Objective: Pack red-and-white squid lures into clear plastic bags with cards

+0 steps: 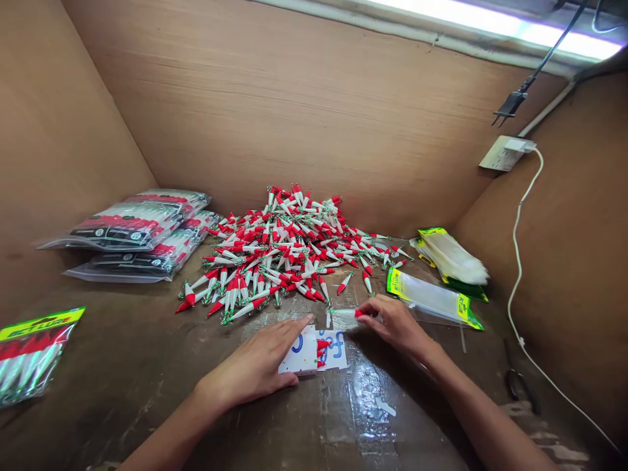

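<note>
My left hand (262,360) rests over the left part of a small white box (305,356) with blue writing, thumb and fingers apart around it. Red tips of lures (322,352) poke out of the box's right end, over a white card (337,350) with blue marks. My right hand (392,324) pinches the red end of one red-and-white lure (346,314), whose pale body points left, just above the card. Behind both hands lies a large pile of red-and-white lures (289,248) with green hooks.
Filled plastic bags (137,229) are stacked at the back left. A filled yellow-topped packet (36,353) lies at the far left. Clear packets with yellow ends (434,297) lie at the right, near a white cable (514,288). Dark-handled scissors (517,384) sit further right.
</note>
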`<state>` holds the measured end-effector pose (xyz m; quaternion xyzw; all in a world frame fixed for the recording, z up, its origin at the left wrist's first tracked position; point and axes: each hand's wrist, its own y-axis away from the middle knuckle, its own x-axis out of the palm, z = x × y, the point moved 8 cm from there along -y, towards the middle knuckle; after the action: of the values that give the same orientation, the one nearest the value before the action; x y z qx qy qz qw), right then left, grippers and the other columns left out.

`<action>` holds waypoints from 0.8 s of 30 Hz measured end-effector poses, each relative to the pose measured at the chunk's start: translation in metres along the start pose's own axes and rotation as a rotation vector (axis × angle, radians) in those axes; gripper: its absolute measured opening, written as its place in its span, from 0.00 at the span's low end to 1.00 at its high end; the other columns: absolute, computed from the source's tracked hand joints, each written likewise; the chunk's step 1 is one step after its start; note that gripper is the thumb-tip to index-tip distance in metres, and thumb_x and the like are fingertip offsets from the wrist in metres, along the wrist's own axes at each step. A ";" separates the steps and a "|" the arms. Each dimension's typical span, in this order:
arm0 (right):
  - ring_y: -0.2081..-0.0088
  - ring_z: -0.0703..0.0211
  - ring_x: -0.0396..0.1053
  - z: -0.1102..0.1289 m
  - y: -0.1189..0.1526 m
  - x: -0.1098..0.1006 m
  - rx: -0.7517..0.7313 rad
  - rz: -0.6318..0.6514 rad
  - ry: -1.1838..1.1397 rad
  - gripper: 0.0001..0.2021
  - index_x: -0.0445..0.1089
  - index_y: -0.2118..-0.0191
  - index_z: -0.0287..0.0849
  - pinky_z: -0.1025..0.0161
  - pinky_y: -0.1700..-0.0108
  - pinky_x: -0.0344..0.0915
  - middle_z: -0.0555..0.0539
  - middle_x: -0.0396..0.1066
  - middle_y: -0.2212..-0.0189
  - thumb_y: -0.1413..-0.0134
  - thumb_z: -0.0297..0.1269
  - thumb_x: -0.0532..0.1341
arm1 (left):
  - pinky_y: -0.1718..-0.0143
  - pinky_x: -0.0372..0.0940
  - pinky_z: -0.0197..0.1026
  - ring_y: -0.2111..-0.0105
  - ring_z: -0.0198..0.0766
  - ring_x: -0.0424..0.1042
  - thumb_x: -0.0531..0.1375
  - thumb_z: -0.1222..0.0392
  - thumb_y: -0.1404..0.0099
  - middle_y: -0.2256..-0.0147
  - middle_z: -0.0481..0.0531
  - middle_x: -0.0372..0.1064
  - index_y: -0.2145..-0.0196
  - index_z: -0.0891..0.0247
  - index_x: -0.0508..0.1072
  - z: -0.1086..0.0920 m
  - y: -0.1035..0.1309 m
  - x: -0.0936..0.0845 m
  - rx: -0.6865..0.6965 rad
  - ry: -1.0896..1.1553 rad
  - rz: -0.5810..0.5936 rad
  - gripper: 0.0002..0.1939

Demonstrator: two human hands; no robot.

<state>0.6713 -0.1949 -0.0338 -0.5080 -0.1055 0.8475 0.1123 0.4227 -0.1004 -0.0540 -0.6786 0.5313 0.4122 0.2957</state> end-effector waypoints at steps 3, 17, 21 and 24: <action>0.62 0.55 0.72 0.009 0.003 0.004 -0.040 0.180 -0.051 0.08 0.76 0.59 0.48 0.62 0.60 0.63 0.48 0.76 0.64 0.35 0.43 0.62 | 0.31 0.48 0.53 0.30 0.51 0.48 0.64 0.52 0.36 0.28 0.47 0.41 0.28 0.46 0.39 0.002 0.001 0.001 -0.024 0.001 0.019 0.48; 0.59 0.55 0.69 0.064 -0.003 0.069 -0.252 0.170 0.038 0.10 0.74 0.51 0.45 0.61 0.58 0.62 0.46 0.77 0.62 0.31 0.40 0.58 | 0.32 0.50 0.52 0.31 0.47 0.51 0.66 0.56 0.37 0.28 0.47 0.44 0.28 0.44 0.36 -0.006 -0.005 0.005 -0.020 -0.024 0.045 0.52; 0.56 0.55 0.68 0.057 -0.003 0.069 -0.238 0.124 0.045 0.09 0.74 0.51 0.47 0.61 0.55 0.63 0.45 0.75 0.60 0.32 0.37 0.59 | 0.32 0.51 0.51 0.31 0.46 0.51 0.66 0.55 0.36 0.28 0.47 0.45 0.28 0.44 0.38 -0.007 -0.005 0.004 -0.013 -0.019 0.041 0.50; 0.58 0.56 0.68 0.047 -0.006 0.068 -0.179 0.105 0.061 0.07 0.75 0.56 0.45 0.62 0.56 0.63 0.46 0.74 0.62 0.33 0.39 0.61 | 0.32 0.51 0.51 0.31 0.47 0.52 0.67 0.55 0.37 0.29 0.47 0.45 0.28 0.45 0.39 -0.007 -0.004 0.004 -0.005 -0.019 0.036 0.50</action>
<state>0.5991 -0.1723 -0.0677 -0.5464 -0.1504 0.8235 0.0252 0.4289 -0.1069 -0.0539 -0.6656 0.5395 0.4253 0.2915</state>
